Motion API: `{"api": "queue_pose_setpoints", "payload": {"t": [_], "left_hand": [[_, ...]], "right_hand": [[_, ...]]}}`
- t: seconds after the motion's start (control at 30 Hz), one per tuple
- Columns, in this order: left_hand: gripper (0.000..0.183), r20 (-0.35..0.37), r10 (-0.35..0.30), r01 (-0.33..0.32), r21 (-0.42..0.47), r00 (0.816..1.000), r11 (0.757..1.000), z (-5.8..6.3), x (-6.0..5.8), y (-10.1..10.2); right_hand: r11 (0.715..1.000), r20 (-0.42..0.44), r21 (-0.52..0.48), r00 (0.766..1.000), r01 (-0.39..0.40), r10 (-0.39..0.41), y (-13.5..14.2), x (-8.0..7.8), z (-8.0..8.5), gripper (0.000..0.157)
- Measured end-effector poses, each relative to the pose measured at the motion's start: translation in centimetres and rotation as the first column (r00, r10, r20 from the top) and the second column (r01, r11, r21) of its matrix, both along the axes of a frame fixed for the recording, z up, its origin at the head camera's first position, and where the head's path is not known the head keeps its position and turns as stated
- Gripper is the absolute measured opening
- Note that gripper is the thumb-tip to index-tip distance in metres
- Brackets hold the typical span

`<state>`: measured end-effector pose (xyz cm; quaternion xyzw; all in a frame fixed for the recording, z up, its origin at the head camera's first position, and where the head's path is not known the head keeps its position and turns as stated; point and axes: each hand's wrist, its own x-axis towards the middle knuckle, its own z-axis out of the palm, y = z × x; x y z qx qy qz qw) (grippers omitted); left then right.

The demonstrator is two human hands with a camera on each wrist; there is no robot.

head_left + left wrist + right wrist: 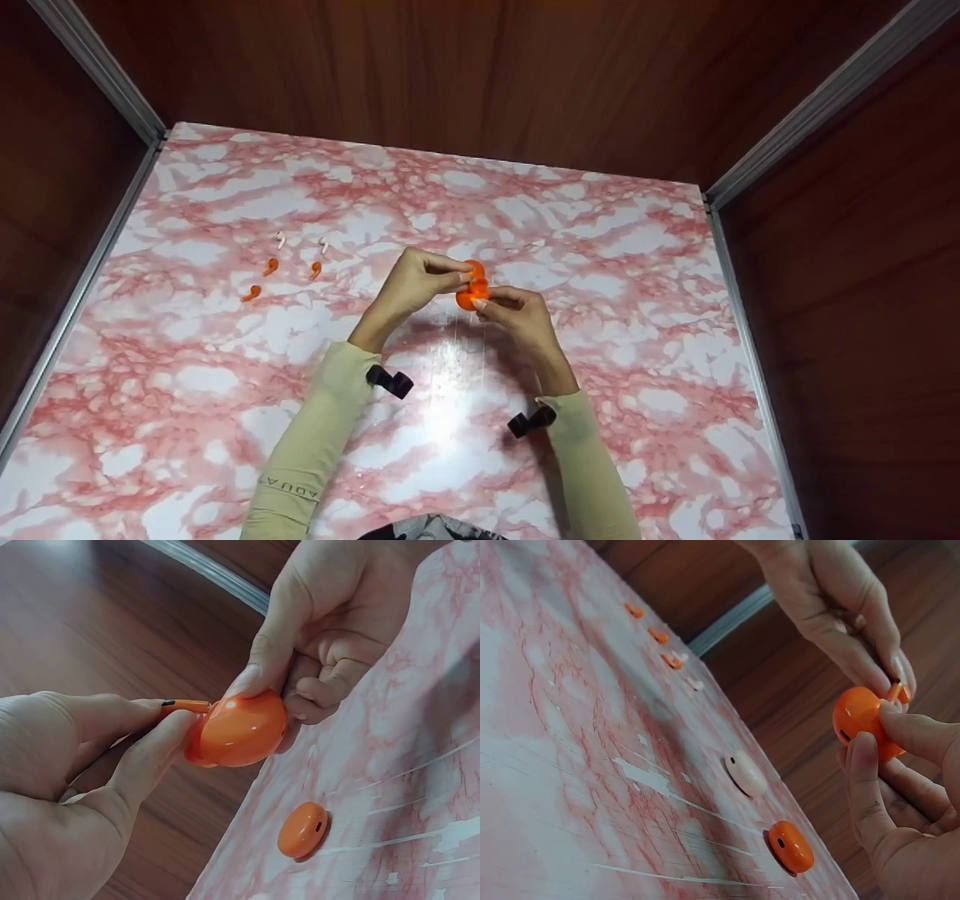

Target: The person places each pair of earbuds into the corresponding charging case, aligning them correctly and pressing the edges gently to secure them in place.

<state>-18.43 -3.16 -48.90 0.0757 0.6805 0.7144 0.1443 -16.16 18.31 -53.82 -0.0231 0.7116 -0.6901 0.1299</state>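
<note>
My right hand (521, 315) grips an orange earbud case (244, 731) by its rounded body, thumb on one side and fingers on the other. The lid of this case stands open in the head view. An orange earbud (189, 705) is pinched between thumb and finger of my left hand (416, 285), its stem end right at the case opening. Both hands are raised above the table, as the right wrist view shows. Part of the earbud is hidden by the left fingers.
On the marbled table (637, 337) lie a second orange case (790, 847) and a white case (746, 775), both lids down. Farther left are two white earbuds (280, 240) and three loose orange earbuds (252, 293). Brown panels (450, 82) border the table.
</note>
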Motion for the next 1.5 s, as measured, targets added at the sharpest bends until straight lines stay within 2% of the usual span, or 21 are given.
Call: {"api": "queue_pose_setpoints", "payload": {"t": [0.17,0.33,0.6,0.8,1.0,1.1,1.27,1.5], "left_hand": [[0.021,-0.064,-0.006,-0.001,-0.101,0.998,0.995,0.0,0.1,0.2],[0.019,-0.113,-0.014,-0.010,-0.209,0.993,0.978,-0.1,0.2,0.5],[0.019,-0.206,-0.053,-0.010,-0.297,0.977,0.955,0.1,0.3,0.8],[0.021,-0.253,-0.081,-0.024,-0.387,0.964,0.922,0.2,0.6,1.0],[0.023,-0.354,-0.095,-0.092,-0.478,0.931,0.874,0.2,1.1,1.5],[0.024,-0.399,-0.098,-0.125,-0.496,0.911,0.860,0.1,1.3,1.6],[0.020,-0.452,-0.093,-0.156,-0.484,0.887,0.861,-0.1,1.4,1.7],[0.016,-0.489,-0.066,-0.196,-0.465,0.870,0.863,-0.3,1.6,1.7]], "right_hand": [[1.000,0.014,0.015,1.000,-0.002,0.002,-0.1,0.0,0.1,0.037],[1.000,0.017,0.010,1.000,-0.004,0.004,-0.1,0.0,-0.1,0.036],[0.999,-0.022,-0.036,1.000,-0.008,0.007,-0.2,0.1,-0.2,0.035],[1.000,-0.039,-0.027,0.999,-0.002,0.001,-0.4,0.2,-0.4,0.034],[0.999,-0.027,-0.039,1.000,0.015,-0.016,-0.6,0.3,-0.5,0.034],[0.999,-0.028,-0.047,0.999,0.016,-0.017,-0.6,0.3,-0.6,0.035],[0.998,-0.030,-0.065,0.999,0.012,-0.014,-0.7,0.3,-0.5,0.037],[0.998,-0.001,-0.053,1.000,0.025,-0.025,-0.7,0.3,-0.5,0.037]]}}
